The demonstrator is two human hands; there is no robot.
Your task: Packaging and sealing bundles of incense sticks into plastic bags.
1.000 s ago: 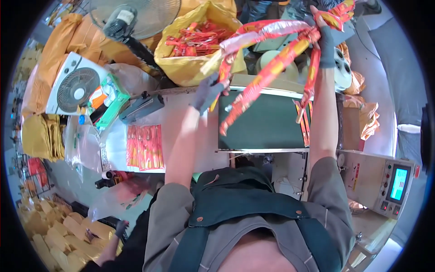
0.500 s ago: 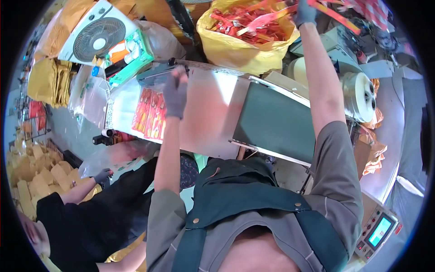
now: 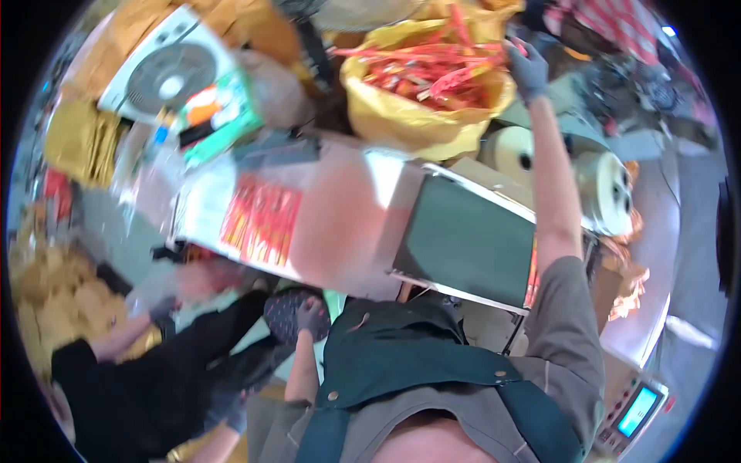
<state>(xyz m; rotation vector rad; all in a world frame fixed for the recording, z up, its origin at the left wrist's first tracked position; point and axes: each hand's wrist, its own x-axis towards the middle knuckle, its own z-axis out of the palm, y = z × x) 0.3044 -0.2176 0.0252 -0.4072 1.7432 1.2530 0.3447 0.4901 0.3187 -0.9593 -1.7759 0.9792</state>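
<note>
My right hand, in a grey glove with bare fingertips, is at the right rim of a yellow sack. Its fingers look loosely apart, beside the ends of long red strips heaped in the sack. Motion blurs what touches the fingertips. My left hand, gloved the same way, hangs low at the table's near edge, by a dark speckled round surface. Nothing shows in it, and its fingers look partly spread. A row of flat red packets lies on the white table.
Right of the packets is a dark green conveyor belt, with white reels beyond. A fan and a green box stand far left. Near left, a co-worker in black handles a clear bag. A control box glows at lower right.
My right hand has come down beside the sack; the strips it carried now lie across the heap. My left hand has drawn back from the red packets toward my body.
</note>
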